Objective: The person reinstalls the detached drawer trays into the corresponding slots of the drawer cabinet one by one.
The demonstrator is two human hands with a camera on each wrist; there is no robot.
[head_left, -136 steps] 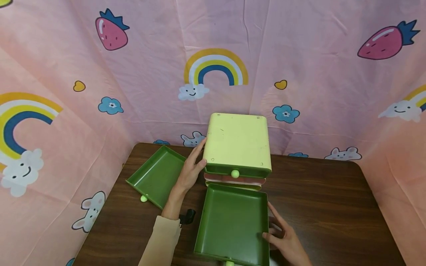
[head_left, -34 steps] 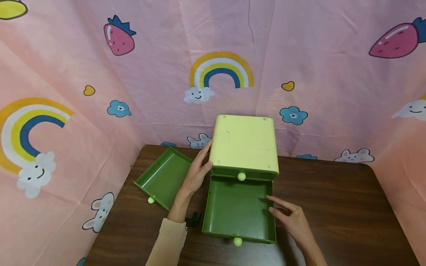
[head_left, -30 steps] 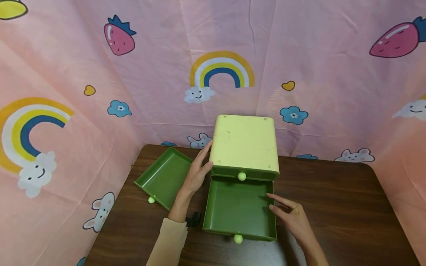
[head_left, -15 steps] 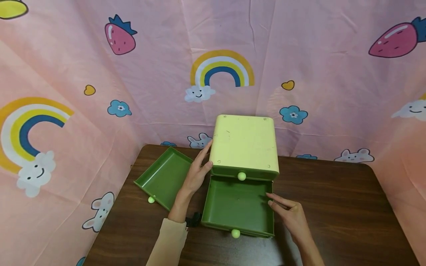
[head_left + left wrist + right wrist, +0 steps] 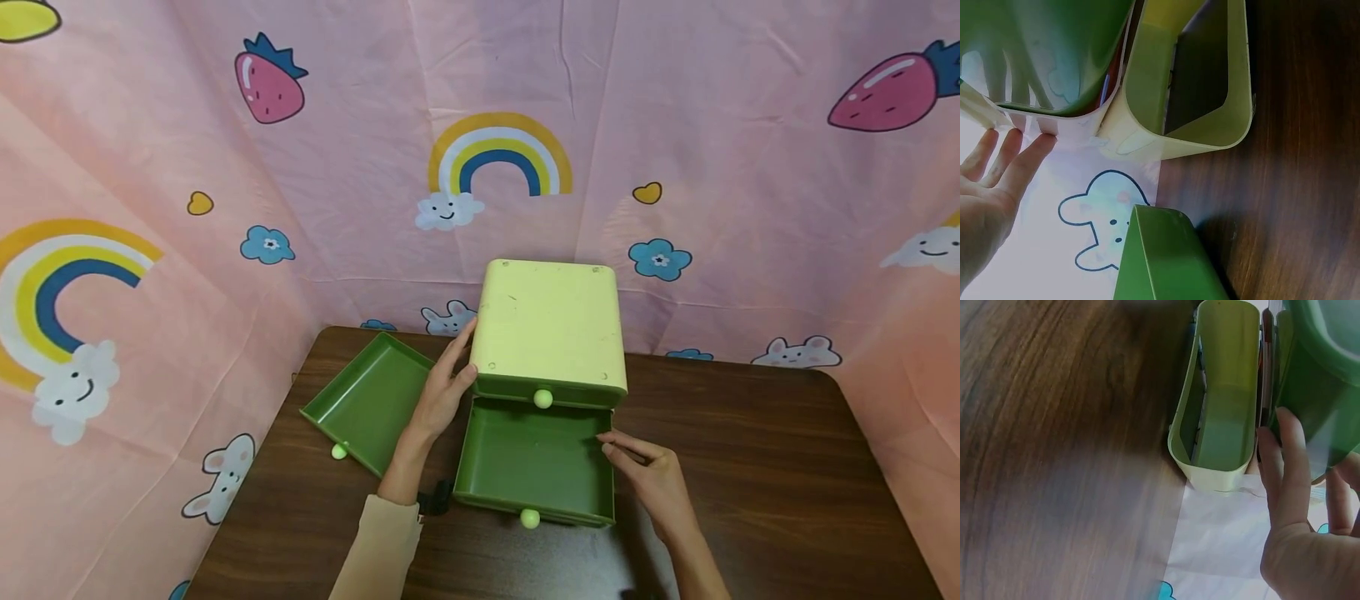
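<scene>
Pink cloth printed with rainbows and strawberries hung behind and beside a dark wooden table (image 5: 750,433). On it stood a pale yellow cabinet (image 5: 551,321) with its top drawer shut. Below that, a green drawer (image 5: 534,458) stuck most of the way out of its slot, its round knob (image 5: 529,518) facing the person.

The left hand (image 5: 442,392) lay flat against the cabinet's left side, fingers straight, apparently bracing it. The right hand (image 5: 651,479) rested at the drawer's right wall, fingers stretched forward with their tips on the rim near the cabinet, not curled round anything. The right wrist view showed those fingers (image 5: 1288,462) lying along the green wall beside the yellow frame.

A second drawer (image 5: 367,398) lay loose on the table to the left, well apart from the cabinet's slots and just beside the left wrist.

Judging by the hands, the step was sliding the drawer along its slot while the cabinet was held still. A further push would call for even pressure, kept square to the opening, so the drawer did not jam or shove the cabinet back toward the cloth.
</scene>
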